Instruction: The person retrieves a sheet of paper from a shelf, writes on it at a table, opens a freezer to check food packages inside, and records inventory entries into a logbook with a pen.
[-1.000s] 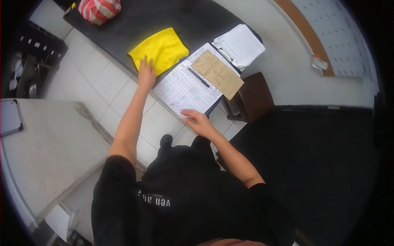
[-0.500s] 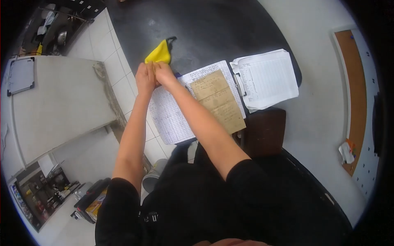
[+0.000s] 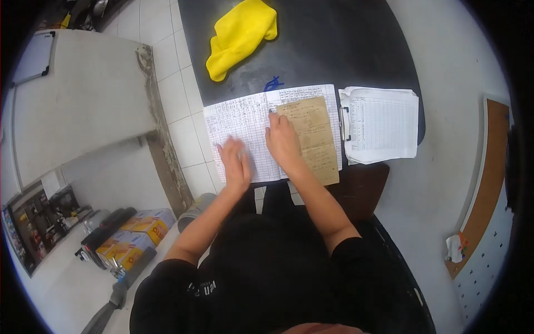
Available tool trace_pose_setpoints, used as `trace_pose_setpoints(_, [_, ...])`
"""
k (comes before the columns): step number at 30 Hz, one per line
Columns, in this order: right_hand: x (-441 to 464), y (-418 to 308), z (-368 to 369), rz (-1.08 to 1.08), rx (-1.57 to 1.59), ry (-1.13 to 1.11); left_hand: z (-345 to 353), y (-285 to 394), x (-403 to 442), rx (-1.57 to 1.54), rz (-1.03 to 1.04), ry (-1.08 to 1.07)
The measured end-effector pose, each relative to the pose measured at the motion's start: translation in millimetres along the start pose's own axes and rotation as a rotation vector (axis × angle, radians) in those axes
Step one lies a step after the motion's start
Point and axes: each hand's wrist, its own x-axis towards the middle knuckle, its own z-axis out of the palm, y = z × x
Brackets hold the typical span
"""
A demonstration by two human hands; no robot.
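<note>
White, densely handwritten paper pages fill an open book (image 3: 236, 122) at the dark table's (image 3: 334, 44) near edge; a brown paper sheet (image 3: 317, 133) already lies on its right page. The left hand (image 3: 235, 163), blurred, spreads over the left page; the right hand (image 3: 282, 142) half-curls mid-book, its grip unclear to me. Far left, a bunched yellow cloth (image 3: 242, 36) lies unheld, not folded.

Yellow-and-white boxes (image 3: 147, 227) at left; brown chair (image 3: 362, 192), corkboard (image 3: 485, 192) at right.
</note>
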Motion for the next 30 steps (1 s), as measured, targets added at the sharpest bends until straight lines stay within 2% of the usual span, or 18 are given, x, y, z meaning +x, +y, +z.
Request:
trace_pose_setpoints(2, [-1, 0, 10, 0.024, -0.030, 0.049, 0, 7, -20, -0.049, 0.014, -0.073])
trace_pose_setpoints(4, [0, 2, 10, 0.015, 0.004, 0.052, 5, 12, -26, -0.205, 0.157, -0.177])
trace_pose_setpoints(6, [1, 8, -6, 0.003, 0.040, 0.059, 16, 19, -19, -0.256, 0.153, -0.110])
trace_pose_setpoints(8, [-3, 14, -60, 0.214, 0.774, -0.049, 33, 31, 1, -0.283, 0.133, -0.033])
trace_pose_setpoints(9, [-4, 33, -72, 0.146, 0.823, 0.062, 46, 41, 16, -0.269, 0.115, -0.017])
trace_pose_setpoints(10, [-5, 53, -86, 0.075, 0.869, 0.169, 54, 57, 40, -0.246, 0.170, -0.116])
trace_pose_setpoints(12, [-10, 83, -126, 0.162, 1.014, 0.111, 81, 77, 76, -0.085, 0.291, -0.287])
trace_pose_setpoints(13, [-11, 92, -134, 0.201, 1.272, 0.135, 93, 81, 84, 0.052, 0.359, -0.361])
trace_pose_setpoints(14, [-13, 98, -139, 0.190, 1.270, 0.153, 98, 80, 84, 0.047, 0.358, -0.357])
trace_pose_setpoints(16, [-14, 108, -138, 0.181, 1.264, 0.169, 109, 74, 79, 0.163, 0.383, -0.499])
trace_pose_setpoints(18, [-13, 122, -114, 0.042, 1.340, 0.182, 106, 68, 72, 0.162, 0.406, -0.521])
trace_pose_setpoints(19, [-15, 131, -97, 0.052, 1.347, 0.179, 104, 65, 66, 0.166, 0.430, -0.540])
trace_pose_setpoints(23, [-16, 152, -51, 0.048, 1.158, 0.263, 99, 66, 64, 0.194, 0.441, -0.549])
trace_pose_setpoints(25, [-15, 157, -39, -0.078, 1.140, 0.421, 100, 67, 63, 0.208, 0.443, -0.537])
trace_pose_setpoints(28, [-19, 153, -56, 0.049, 0.996, 0.515, 100, 67, 63, 0.209, 0.454, -0.520])
trace_pose_setpoints(30, [-20, 168, -66, 0.078, 1.016, 0.502, 101, 67, 62, 0.215, 0.460, -0.509])
